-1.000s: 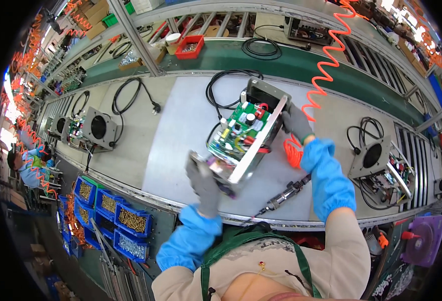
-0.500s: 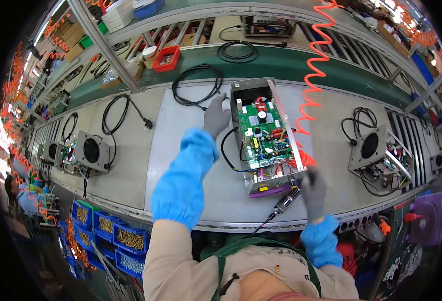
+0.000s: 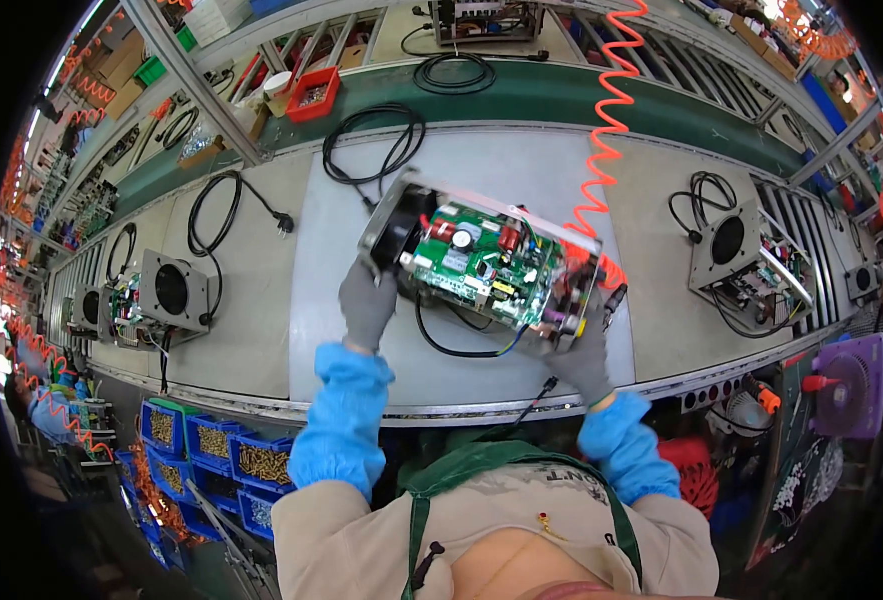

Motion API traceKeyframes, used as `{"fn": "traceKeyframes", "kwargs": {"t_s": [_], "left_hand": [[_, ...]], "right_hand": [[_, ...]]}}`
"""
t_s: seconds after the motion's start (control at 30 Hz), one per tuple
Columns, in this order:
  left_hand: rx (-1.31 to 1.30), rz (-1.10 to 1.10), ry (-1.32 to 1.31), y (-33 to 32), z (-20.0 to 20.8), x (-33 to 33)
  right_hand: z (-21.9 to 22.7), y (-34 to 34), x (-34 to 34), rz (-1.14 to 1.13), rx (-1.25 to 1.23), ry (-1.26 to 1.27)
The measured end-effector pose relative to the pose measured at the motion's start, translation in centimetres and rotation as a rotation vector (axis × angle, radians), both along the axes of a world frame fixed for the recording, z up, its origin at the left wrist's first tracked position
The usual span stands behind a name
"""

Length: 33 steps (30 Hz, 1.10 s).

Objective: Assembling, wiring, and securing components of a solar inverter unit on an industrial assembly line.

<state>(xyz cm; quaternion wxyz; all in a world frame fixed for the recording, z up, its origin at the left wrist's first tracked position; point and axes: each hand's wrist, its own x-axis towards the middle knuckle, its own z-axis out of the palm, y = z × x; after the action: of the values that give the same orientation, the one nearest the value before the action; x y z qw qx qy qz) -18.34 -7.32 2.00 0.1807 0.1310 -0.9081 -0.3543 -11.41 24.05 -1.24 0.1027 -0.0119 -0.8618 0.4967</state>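
Note:
An open metal-cased electronic unit (image 3: 481, 262) lies slantwise in front of me, its green circuit board facing up and a black fan at its left end. My left hand (image 3: 369, 303), in a grey glove, grips the fan end. My right hand (image 3: 583, 362), also gloved, closes on the lower right end; its fingers are partly hidden and blurred. A black tool tip (image 3: 614, 298) shows beyond the right hand and a dark cord (image 3: 536, 396) this side of it; I cannot tell whether that hand also holds the tool. A black cable loops below the unit.
A coiled orange air hose (image 3: 601, 150) hangs down behind the unit. A coiled black power cord (image 3: 373, 145) lies behind its left end. Similar fan units stand at left (image 3: 173, 290) and right (image 3: 729, 240). Blue screw bins (image 3: 261, 462) sit below the bench at left.
The unit has turned from nearly upright in view to slantwise, its fan end swinging left. My left hand came nearer and took hold of that end; my right hand moved left onto the other.

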Motion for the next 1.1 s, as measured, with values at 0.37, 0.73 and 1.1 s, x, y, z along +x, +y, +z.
{"fn": "traceKeyframes", "kwargs": {"t_s": [0.37,0.73,1.1], "left_hand": [[0.167,0.108,0.156,2.3,-1.1,8.8],[0.321,0.279,-0.132,-6.1,1.3,22.1],[-0.377,0.701,-0.555,-19.0,-1.5,30.7]], "right_hand": [[2.1,7.6,-8.3,0.692,0.539,-0.44],[1.6,6.7,-2.9,0.808,1.421,-0.12],[2.2,2.3,2.0,0.795,-0.334,-1.6]]}}
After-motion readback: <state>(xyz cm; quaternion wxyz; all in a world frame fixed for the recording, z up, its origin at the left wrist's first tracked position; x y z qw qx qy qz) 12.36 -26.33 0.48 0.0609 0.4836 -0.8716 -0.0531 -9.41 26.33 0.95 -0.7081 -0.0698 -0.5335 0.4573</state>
